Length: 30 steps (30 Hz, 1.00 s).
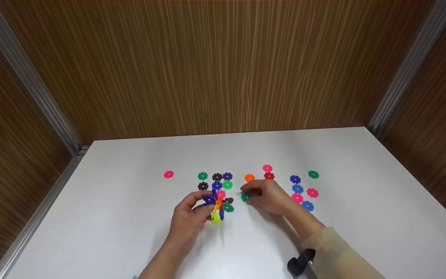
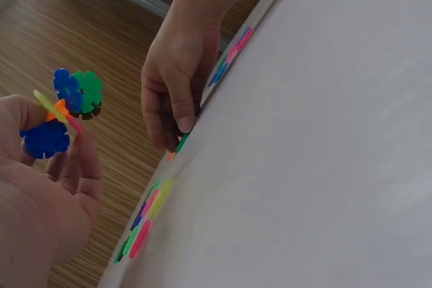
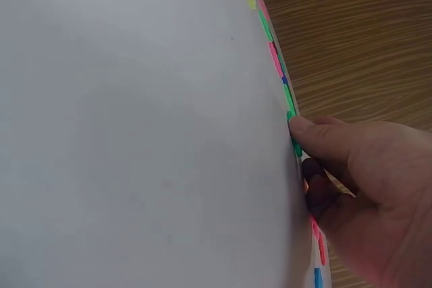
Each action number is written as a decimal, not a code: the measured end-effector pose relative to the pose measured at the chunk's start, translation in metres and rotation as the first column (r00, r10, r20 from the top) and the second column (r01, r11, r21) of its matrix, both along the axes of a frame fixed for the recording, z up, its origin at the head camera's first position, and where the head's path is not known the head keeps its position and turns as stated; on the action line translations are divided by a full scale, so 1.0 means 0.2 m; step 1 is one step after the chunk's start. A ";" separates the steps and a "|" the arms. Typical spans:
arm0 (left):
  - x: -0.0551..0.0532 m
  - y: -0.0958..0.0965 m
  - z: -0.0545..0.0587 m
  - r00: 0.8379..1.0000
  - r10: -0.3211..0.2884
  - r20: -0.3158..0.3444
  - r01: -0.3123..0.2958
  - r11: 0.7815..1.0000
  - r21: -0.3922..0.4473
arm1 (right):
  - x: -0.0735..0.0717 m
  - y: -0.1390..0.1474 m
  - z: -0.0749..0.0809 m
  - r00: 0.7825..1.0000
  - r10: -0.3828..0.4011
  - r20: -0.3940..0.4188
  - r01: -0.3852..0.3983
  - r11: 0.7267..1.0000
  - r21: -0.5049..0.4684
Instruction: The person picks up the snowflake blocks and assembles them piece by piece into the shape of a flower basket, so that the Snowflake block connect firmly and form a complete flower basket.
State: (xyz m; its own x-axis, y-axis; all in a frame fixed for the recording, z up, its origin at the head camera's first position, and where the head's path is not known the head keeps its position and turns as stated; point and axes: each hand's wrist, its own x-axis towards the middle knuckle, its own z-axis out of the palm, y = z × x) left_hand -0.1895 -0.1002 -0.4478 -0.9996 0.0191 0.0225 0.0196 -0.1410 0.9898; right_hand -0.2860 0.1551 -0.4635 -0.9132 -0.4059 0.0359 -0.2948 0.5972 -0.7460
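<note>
Head view, left hand: my left hand (image 1: pixel 187 219) pinches the disc cluster (image 1: pixel 218 204) between thumb and fingers, just left of the frame's lower centre.
Cluster make-up: an orange middle, with blue, green, pink, dark and yellow notched discs standing out around it at various angles.
Right hand: my right hand (image 1: pixel 271 197), right of centre, has thumb and fingers curled at opposite edges of the green disc (image 1: pixel 244 197), pinching it at the white table (image 1: pixel 110 232).
Right wrist view: thumb at one end of that disc, seen edge-on, with fingertips near its other end, right of centre.
Centre rows: loose discs lie beyond the cluster, among them a purple disc (image 1: pixel 227 176).
Beyond right hand: an orange disc (image 1: pixel 249 178) and a red disc (image 1: pixel 269 176); a pink disc touches or nearly touches the red one.
Right group: six discs, blue, pink and green, right of centre.
Left outlier: one pink disc (image 1: pixel 168 174), well apart from the others.
Right sleeve: beige sleeve (image 1: pixel 335 250), black fitting (image 1: pixel 301 262) beside it, bottom right.
Background: wood-grain panel (image 1: pixel 223 66), upper frame.
</note>
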 end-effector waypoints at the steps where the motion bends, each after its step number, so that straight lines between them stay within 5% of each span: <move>1: 0.00 0.00 0.00 1.000 -0.013 -0.007 0.013 1.000 0.005 | 0.00 0.00 -0.01 1.000 0.004 -0.001 -0.004 1.000 0.002; 6: 0.00 0.00 -0.02 0.997 -0.062 -0.036 0.063 0.998 0.007 | 0.03 0.01 -0.01 1.000 0.013 0.002 -0.013 1.000 -0.022; 9: 0.00 0.01 -0.03 0.996 -0.083 -0.038 0.083 0.997 -0.004 | 0.07 0.03 0.01 0.999 -0.006 0.041 0.011 0.992 -0.124; 16: 0.01 0.02 -0.02 0.986 -0.160 0.038 0.158 0.986 0.056 | 0.19 0.01 0.14 0.997 0.039 0.074 -0.004 0.902 -0.431; 25: 0.03 0.03 0.00 0.962 -0.233 0.142 0.194 0.950 0.243 | 0.27 -0.10 0.15 0.998 0.059 0.012 -0.050 0.927 -0.372; 30: 0.03 0.04 0.00 0.965 -0.221 0.141 0.195 0.965 0.177 | 0.27 -0.10 0.14 0.998 0.067 0.001 -0.061 0.926 -0.371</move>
